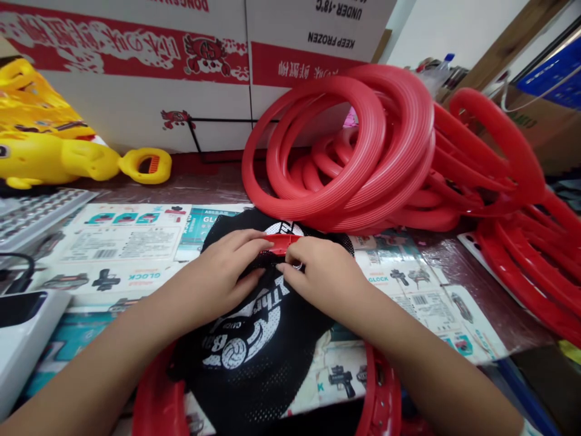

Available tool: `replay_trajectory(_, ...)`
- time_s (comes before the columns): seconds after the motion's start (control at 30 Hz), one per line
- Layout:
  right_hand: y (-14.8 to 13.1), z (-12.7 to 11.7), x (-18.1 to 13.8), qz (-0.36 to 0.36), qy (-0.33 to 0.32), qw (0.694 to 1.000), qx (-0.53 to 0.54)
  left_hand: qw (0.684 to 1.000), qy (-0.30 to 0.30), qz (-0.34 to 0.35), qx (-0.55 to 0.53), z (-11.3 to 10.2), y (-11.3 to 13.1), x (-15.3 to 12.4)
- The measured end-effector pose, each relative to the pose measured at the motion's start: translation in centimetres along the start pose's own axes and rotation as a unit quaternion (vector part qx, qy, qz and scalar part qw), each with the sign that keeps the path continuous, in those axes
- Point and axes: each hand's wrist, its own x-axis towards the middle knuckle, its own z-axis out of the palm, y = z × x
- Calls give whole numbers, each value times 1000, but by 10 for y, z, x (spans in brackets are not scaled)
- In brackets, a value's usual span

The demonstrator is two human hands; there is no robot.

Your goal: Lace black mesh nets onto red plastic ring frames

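Observation:
A black mesh net (254,378) with white lettering and a ball print is draped over a red plastic ring (384,387). The far part of the ring shows between my hands as a short red strip (284,244). My left hand (238,266) is closed at the net's far edge, its fingertips on the red strip and its thumb on the mesh. Just to its right, my right hand (315,272) pinches the net against the ring, fingers bent. A small shiny bit shows by its fingers; what it is I cannot make out. The mesh hides much of the ring.
Several ridged red rings (313,203) are piled behind my hands, with more red ring parts (535,266) at the right. Printed cardboard (136,242) covers the table. A yellow toy (91,158) lies at the left, near a white device (34,339). White cartons (136,109) stand behind.

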Motion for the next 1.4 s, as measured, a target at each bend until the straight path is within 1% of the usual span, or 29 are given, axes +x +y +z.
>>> replay_trajectory(0.07,5,-1,0,14,26,998,56,1000,-13,-2,-8,4,-2,1)
replay_trajectory(0.13,10,-1,2,21,37,994,102,1000,-12,-18,-3,8,-4,0)
replay_trajectory(0.2,15,1,4,2,33,991,131,1000,-1,-25,4,12,-5,-1)
replay_trajectory(0.27,18,3,8,-32,18,990,137,1000,15,-17,16,15,-5,-3)
replay_trajectory(0.37,22,6,13,-59,18,991,120,999,21,-7,32,18,-5,-5)
replay_trajectory(0.53,22,6,15,-63,37,995,69,999,-11,-11,46,16,-4,-3)
replay_trajectory(0.67,22,6,13,-74,37,996,46,999,-12,-6,50,15,-4,-2)
replay_trajectory(0.83,23,9,12,-82,63,994,29,999,-19,-8,47,14,-3,-2)
replay_trajectory(1.13,24,17,17,-91,55,994,0,997,-9,-11,76,18,-3,-3)
replay_trajectory(1.4,26,18,17,-110,24,993,-42,993,0,9,118,23,-5,-4)
